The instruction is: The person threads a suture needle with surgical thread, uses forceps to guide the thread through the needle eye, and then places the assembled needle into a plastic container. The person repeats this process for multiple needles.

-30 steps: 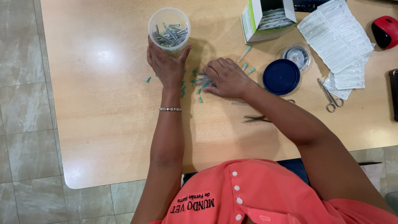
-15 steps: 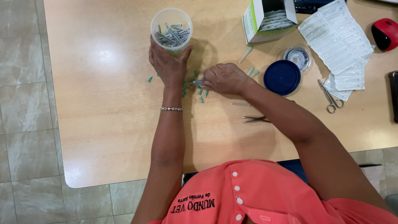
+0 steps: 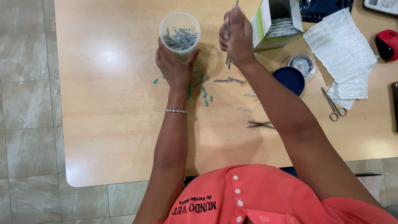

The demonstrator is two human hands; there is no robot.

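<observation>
- My left hand (image 3: 176, 68) wraps around the bottom of the clear plastic cup (image 3: 180, 32) on the counter (image 3: 112, 116).
- My right hand (image 3: 237, 37) is squeezed shut on thin grey needles (image 3: 228, 45).

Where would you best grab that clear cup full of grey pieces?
Take the cup round its lower wall from the near side, as the left hand does. It stands upright and open-topped, so a side grip keeps the grey pieces inside and the mouth clear.

Upright clear cup (image 3: 180, 31), grey needles (image 3: 227, 41)
</observation>
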